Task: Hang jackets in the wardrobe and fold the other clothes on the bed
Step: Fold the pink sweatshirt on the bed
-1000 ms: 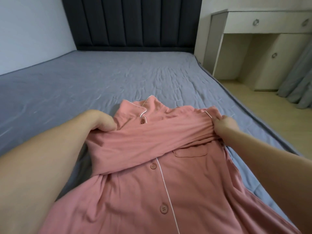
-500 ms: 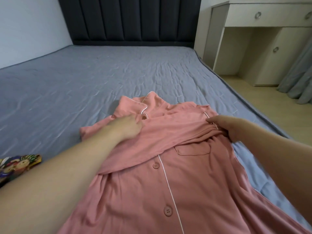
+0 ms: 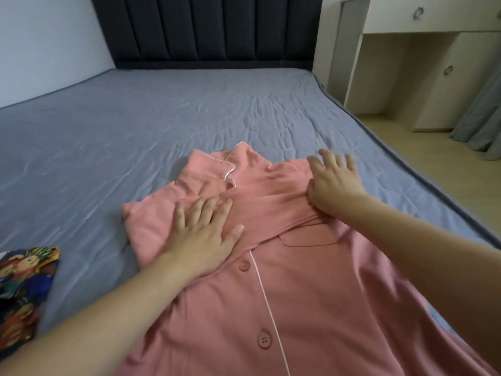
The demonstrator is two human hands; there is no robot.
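Pink pyjama shirt [image 3: 271, 280] spread on the grey bed [image 3: 135, 126], lower centre of the frame
Left hand [image 3: 203, 234] flat, fingers straight, on the folded-over sleeve; right hand [image 3: 332, 180] spread open on the shoulder; patterned cloth [image 3: 24, 289] at lower left

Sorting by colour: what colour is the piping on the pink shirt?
White piping, clearest in the head view.
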